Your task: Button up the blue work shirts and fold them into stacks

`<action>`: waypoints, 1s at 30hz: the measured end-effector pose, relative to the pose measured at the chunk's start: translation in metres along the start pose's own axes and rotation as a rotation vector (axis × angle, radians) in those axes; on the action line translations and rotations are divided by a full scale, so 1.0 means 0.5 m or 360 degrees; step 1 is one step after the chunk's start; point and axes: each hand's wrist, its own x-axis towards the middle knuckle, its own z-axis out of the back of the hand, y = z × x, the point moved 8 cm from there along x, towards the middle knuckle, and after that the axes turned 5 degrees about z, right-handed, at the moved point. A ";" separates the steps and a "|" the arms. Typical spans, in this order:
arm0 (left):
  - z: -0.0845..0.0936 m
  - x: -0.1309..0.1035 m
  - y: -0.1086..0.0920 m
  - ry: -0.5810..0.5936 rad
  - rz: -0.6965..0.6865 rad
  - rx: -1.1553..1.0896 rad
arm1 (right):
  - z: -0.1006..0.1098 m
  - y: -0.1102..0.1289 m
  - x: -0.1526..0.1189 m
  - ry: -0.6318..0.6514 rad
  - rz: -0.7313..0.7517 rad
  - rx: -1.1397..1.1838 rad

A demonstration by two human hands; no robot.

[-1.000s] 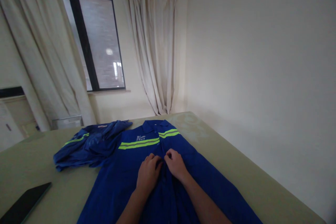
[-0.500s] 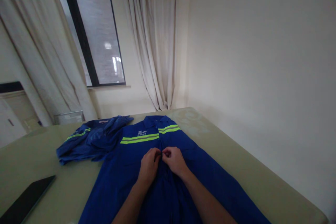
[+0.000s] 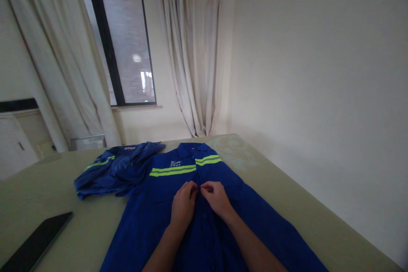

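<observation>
A blue work jacket (image 3: 168,191) with yellow-green reflective stripes and a small white logo lies front up, its collar at the far end. My left hand (image 3: 185,204) pinches the fabric at the front opening, below the stripe. Just to its right, my right hand (image 3: 216,199) has thumb and index finger pressed together on the opposite edge of that opening. The fingertips of both hands nearly meet. A button shows on the placket below them; whatever lies between the fingertips is too small to make out.
A second blue garment (image 3: 119,170) lies crumpled beside the jacket on the pale green table (image 3: 318,221). At the near left is a dark flat object (image 3: 40,240). Behind stand curtains (image 3: 197,51) and a window (image 3: 127,42); a wall borders the right side.
The view has shifted slightly, so everything sits a little further right. My hands stay at the front opening, and the button below them shows more clearly.
</observation>
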 end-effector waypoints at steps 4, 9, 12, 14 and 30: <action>-0.006 0.004 0.003 0.0057 -0.0035 -0.0072 | -0.002 -0.014 0.002 0.0045 -0.0108 0.0050; -0.009 0.009 0.013 0.0105 -0.0049 -0.0185 | -0.017 -0.029 0.000 0.0140 -0.0288 0.0091; -0.010 0.010 0.019 0.0101 -0.0040 -0.0248 | -0.018 -0.027 0.003 0.0147 -0.0266 0.0060; -0.011 0.010 0.022 0.0085 -0.0026 -0.0278 | -0.022 -0.025 0.004 0.0195 -0.0224 0.0037; -0.011 0.024 0.040 0.0112 0.0093 -0.0458 | -0.012 -0.007 0.004 0.0145 -0.0187 -0.0161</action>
